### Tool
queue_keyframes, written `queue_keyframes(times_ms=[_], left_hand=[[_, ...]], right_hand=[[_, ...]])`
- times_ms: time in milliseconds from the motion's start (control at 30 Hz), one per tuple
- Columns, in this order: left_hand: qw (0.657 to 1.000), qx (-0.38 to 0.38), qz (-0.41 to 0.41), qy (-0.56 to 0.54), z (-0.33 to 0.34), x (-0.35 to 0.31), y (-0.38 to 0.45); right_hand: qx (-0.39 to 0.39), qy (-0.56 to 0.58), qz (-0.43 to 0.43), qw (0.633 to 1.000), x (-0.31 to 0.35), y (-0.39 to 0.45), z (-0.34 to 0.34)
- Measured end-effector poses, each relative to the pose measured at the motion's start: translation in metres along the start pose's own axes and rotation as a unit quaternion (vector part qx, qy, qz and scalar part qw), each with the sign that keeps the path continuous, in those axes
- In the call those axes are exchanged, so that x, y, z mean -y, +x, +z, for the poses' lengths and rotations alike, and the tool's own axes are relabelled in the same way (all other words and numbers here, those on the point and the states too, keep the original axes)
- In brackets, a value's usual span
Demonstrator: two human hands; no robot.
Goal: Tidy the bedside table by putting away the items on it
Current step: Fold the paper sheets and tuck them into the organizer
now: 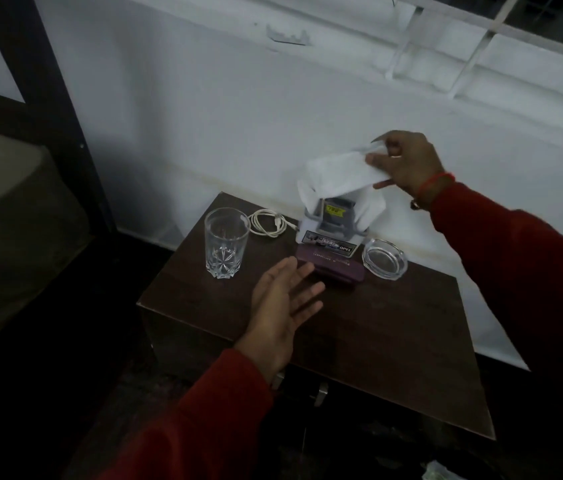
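My right hand [408, 166] pinches a white tissue [339, 174] above the tissue holder [328, 226] at the bedside table's [377, 334] back edge. My left hand [283, 303] hovers spread and empty near the purple case [335, 270]. A drinking glass [226, 242] stands toward the left edge, a coiled white cable [268, 221] behind it, a glass ashtray [384, 258] right of the holder.

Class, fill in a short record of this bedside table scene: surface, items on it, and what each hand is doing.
surface: dark wooden bedside table
items: drinking glass; coiled white cable; purple case; glass ashtray; grey holder
left hand: open, empty, fingers spread above the table
right hand: pinching a white tissue above the holder
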State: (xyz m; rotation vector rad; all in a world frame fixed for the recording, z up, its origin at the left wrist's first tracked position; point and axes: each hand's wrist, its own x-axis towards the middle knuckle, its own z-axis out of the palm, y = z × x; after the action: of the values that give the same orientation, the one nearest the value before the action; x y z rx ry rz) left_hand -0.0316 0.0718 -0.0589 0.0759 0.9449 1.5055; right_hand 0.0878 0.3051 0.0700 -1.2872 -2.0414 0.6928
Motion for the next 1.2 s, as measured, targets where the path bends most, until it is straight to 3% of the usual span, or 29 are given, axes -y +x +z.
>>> queue_keyframes(times_ms=[100, 167, 367, 567, 833, 1033, 1200], left_hand=[[1.0, -0.003, -0.005, 0.01, -0.002, -0.001, 0.002], [1.0, -0.002, -0.005, 0.015, -0.004, -0.001, 0.003], [1.0, 0.002, -0.004, 0.018, -0.006, -0.003, 0.006], [0.999, 0.003, -0.009, 0.032, -0.004, -0.003, 0.003], [0.998, 0.005, -0.025, 0.059, -0.002, -0.004, -0.001], [0.997, 0.001, -0.03, 0.07, -0.002, -0.006, 0.0], [0.997, 0.003, -0.032, 0.075, -0.003, -0.008, -0.001]], right_hand=[[-0.004, -0.167, -0.049, 0.985, -0.011, 0.021, 0.005], [0.001, -0.219, -0.052, 0.974, -0.018, 0.027, 0.008], [0.009, -0.247, -0.037, 0.968, -0.035, 0.031, 0.011], [0.065, -0.277, -0.039, 0.958, -0.033, 0.036, 0.014], [0.07, -0.389, -0.04, 0.918, -0.027, 0.04, 0.043], [0.098, -0.378, -0.019, 0.92, -0.037, 0.037, 0.065], [0.021, -0.365, -0.035, 0.93, -0.04, 0.034, 0.056]])
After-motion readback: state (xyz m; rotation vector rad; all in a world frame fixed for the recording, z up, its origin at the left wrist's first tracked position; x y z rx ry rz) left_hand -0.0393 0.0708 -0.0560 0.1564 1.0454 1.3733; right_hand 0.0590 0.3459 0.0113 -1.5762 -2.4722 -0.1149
